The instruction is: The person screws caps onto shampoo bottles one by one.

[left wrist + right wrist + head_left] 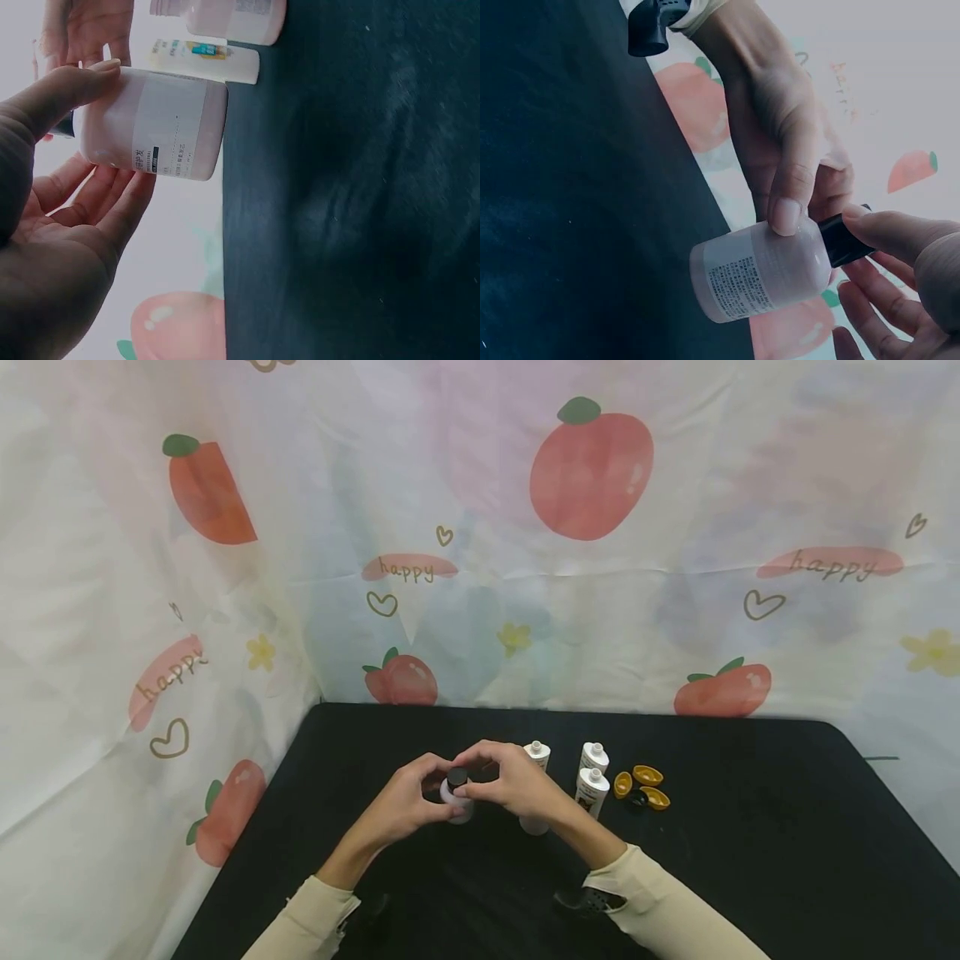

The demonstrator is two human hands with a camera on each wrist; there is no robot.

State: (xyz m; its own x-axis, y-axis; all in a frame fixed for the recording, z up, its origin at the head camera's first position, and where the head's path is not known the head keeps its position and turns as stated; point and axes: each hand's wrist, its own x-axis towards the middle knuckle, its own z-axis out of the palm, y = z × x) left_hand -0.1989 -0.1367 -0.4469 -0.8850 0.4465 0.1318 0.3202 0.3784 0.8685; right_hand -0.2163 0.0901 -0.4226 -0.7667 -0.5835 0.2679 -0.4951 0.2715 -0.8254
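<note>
A pale pink bottle (pixel 462 812) with a printed label and a black cap (pixel 457 775) is held just above the table's left-centre part. My left hand (pixel 405 802) grips the bottle's body, with the thumb on the near side and the fingers round the far side. The black cap (pixel 845 238) sits on the bottle's neck, and my right hand (pixel 517 782) pinches it between thumb and fingers. In the left wrist view the bottle (pixel 169 124) lies across the picture, its cap mostly hidden by the hand.
A second pink bottle (pixel 534 826) stands partly behind the right wrist. Near it are white bottles (pixel 592 787) with open-looking narrow necks. To their right lie several orange-yellow oval pieces (pixel 647 775) and a black piece (pixel 638 798). A patterned curtain (pixel 480 635) hangs behind the black table (pixel 750 843).
</note>
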